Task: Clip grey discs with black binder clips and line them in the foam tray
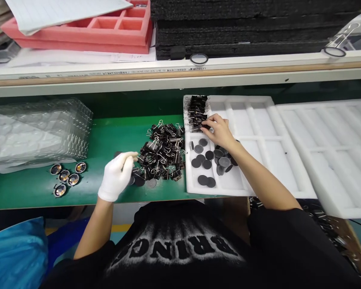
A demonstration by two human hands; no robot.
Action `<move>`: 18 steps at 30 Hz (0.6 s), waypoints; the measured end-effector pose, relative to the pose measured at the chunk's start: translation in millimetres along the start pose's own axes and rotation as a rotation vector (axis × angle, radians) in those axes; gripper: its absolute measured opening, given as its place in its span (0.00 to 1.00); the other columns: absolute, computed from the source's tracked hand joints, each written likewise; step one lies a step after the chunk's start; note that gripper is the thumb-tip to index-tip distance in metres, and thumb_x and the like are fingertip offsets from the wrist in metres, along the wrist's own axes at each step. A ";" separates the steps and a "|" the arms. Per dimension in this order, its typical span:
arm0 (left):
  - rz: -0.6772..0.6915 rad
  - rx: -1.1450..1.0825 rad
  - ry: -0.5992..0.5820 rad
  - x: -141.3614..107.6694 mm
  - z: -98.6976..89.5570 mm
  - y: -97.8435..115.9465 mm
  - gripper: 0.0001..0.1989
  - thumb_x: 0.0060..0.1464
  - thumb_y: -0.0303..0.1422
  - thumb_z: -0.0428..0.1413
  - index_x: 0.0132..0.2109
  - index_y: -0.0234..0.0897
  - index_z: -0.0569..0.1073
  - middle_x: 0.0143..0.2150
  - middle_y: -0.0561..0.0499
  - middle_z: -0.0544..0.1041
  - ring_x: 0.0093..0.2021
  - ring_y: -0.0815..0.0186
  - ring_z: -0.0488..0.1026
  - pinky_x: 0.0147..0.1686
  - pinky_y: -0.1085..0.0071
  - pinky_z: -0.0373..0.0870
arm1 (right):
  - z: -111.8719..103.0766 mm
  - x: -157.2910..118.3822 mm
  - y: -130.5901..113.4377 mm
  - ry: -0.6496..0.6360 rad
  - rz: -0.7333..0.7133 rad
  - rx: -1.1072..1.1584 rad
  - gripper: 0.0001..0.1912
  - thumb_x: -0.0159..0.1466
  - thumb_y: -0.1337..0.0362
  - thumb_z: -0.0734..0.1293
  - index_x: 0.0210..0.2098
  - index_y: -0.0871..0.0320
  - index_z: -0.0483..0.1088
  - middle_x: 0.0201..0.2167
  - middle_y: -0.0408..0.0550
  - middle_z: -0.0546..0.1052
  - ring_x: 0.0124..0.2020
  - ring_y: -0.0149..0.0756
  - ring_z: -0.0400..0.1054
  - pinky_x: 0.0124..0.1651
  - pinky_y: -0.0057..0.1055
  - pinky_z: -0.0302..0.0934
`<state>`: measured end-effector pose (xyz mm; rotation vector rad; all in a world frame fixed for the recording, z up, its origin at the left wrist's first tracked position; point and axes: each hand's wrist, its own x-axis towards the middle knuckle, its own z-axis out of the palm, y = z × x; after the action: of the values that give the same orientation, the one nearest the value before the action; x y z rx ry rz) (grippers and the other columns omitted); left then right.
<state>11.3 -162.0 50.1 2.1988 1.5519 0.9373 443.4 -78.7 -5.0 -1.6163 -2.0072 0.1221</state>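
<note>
My left hand (116, 176), in a white glove, hovers over the green table at the left side of a heap of black binder clips (164, 154). Its thumb and fingers are drawn together; whatever they may hold is too small to make out. At the upper left compartment of a white foam tray (260, 138), my bare right hand (219, 130) pinches a black binder clip (205, 125) at the near end of a stacked column of clips (197, 105). Several dark round discs (207, 163) lie in the tray's nearer compartments, partly hidden by my right forearm.
Clear plastic trays (48, 128) are stacked at the left, with several round shiny pieces (74, 179) before them. A second white foam tray (337, 152) lies at the right. Behind runs a white ledge (108, 82), with a round lens-like piece (199, 59) on it.
</note>
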 end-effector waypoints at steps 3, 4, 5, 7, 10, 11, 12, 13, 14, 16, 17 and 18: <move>-0.028 -0.016 -0.018 -7.6 1.2 -3.7 0.17 0.73 0.39 0.48 0.51 0.44 0.82 0.43 0.51 0.87 0.40 0.61 0.85 0.46 0.62 0.80 | -0.7 3.4 0.9 -0.033 -0.010 0.015 0.18 0.73 0.51 0.64 0.52 0.53 0.80 0.49 0.58 0.77 0.53 0.57 0.73 0.57 0.55 0.59; -0.034 -0.021 -0.021 -9.2 1.7 -4.0 0.17 0.73 0.39 0.48 0.51 0.44 0.82 0.43 0.51 0.87 0.40 0.61 0.85 0.46 0.62 0.81 | -0.8 4.3 0.5 -0.040 -0.015 0.010 0.18 0.73 0.51 0.65 0.51 0.54 0.80 0.49 0.58 0.77 0.53 0.57 0.73 0.57 0.54 0.60; -0.036 -0.025 -0.021 -10.4 2.2 -4.0 0.17 0.73 0.39 0.48 0.51 0.44 0.82 0.42 0.51 0.87 0.39 0.60 0.85 0.46 0.62 0.81 | -1.0 4.9 -0.3 -0.048 -0.023 -0.001 0.18 0.73 0.51 0.65 0.51 0.54 0.80 0.48 0.58 0.77 0.52 0.57 0.73 0.56 0.54 0.60; -0.034 -0.034 -0.019 -11.8 2.5 -3.4 0.17 0.72 0.38 0.48 0.51 0.44 0.82 0.42 0.50 0.87 0.40 0.60 0.85 0.47 0.62 0.81 | -1.9 5.5 -1.9 -0.071 -0.045 -0.026 0.18 0.73 0.50 0.65 0.51 0.54 0.80 0.49 0.58 0.77 0.52 0.57 0.73 0.56 0.53 0.60; -0.029 -0.050 -0.019 -13.2 1.1 -3.6 0.17 0.72 0.39 0.48 0.51 0.44 0.82 0.43 0.50 0.88 0.40 0.60 0.85 0.47 0.62 0.81 | -6.4 3.4 -1.5 -0.090 -0.052 -0.029 0.23 0.71 0.47 0.68 0.58 0.54 0.75 0.54 0.60 0.77 0.55 0.58 0.72 0.58 0.53 0.60; -0.033 -0.054 -0.018 -14.0 0.3 -4.5 0.17 0.72 0.39 0.48 0.51 0.44 0.82 0.43 0.50 0.88 0.40 0.60 0.85 0.46 0.62 0.82 | -8.8 1.8 0.0 -0.084 -0.032 -0.024 0.27 0.69 0.45 0.70 0.60 0.54 0.73 0.56 0.61 0.76 0.56 0.59 0.72 0.59 0.54 0.60; -0.039 -0.055 -0.016 -15.1 -0.5 -6.0 0.17 0.72 0.39 0.48 0.51 0.44 0.82 0.43 0.50 0.88 0.40 0.60 0.85 0.47 0.62 0.82 | -11.4 -0.4 2.0 -0.075 -0.005 -0.019 0.30 0.67 0.43 0.71 0.61 0.54 0.71 0.57 0.61 0.76 0.56 0.60 0.71 0.59 0.54 0.60; -0.046 -0.056 -0.012 -16.4 -1.2 -7.9 0.17 0.72 0.39 0.48 0.51 0.45 0.82 0.43 0.50 0.88 0.40 0.60 0.85 0.47 0.62 0.82 | -14.1 -2.8 4.5 -0.068 0.023 -0.016 0.32 0.66 0.42 0.72 0.61 0.54 0.71 0.57 0.62 0.76 0.55 0.60 0.71 0.59 0.55 0.60; -0.053 -0.056 -0.009 -17.9 -1.6 -10.1 0.17 0.72 0.39 0.48 0.52 0.45 0.82 0.43 0.50 0.88 0.40 0.60 0.85 0.47 0.61 0.82 | -16.5 -5.5 7.3 -0.066 0.047 -0.014 0.31 0.65 0.42 0.72 0.59 0.53 0.71 0.56 0.61 0.77 0.54 0.60 0.71 0.58 0.55 0.60; -0.062 -0.062 0.001 -20.8 -1.7 -14.5 0.17 0.72 0.40 0.48 0.52 0.46 0.82 0.43 0.50 0.87 0.39 0.60 0.85 0.46 0.61 0.82 | -19.5 -10.1 12.7 -0.075 0.066 -0.013 0.23 0.67 0.45 0.71 0.53 0.52 0.74 0.53 0.59 0.79 0.52 0.58 0.72 0.58 0.55 0.59; -0.066 -0.068 0.000 -21.8 -1.3 -16.2 0.17 0.72 0.40 0.48 0.52 0.46 0.82 0.43 0.51 0.87 0.39 0.59 0.85 0.46 0.60 0.82 | -19.9 -11.5 14.9 -0.082 0.070 -0.017 0.18 0.68 0.47 0.70 0.49 0.52 0.76 0.51 0.59 0.80 0.51 0.57 0.72 0.58 0.55 0.58; -0.069 -0.075 0.000 -22.5 -0.9 -17.4 0.17 0.73 0.40 0.48 0.52 0.46 0.82 0.42 0.51 0.87 0.38 0.60 0.85 0.45 0.60 0.82 | -19.8 -11.9 16.7 -0.089 0.077 -0.024 0.15 0.68 0.49 0.69 0.45 0.52 0.78 0.49 0.58 0.81 0.51 0.57 0.73 0.58 0.55 0.57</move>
<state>-6.6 -176.2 33.1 2.0810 1.5565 0.9585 468.7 -90.4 0.7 -1.7315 -2.0198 0.2023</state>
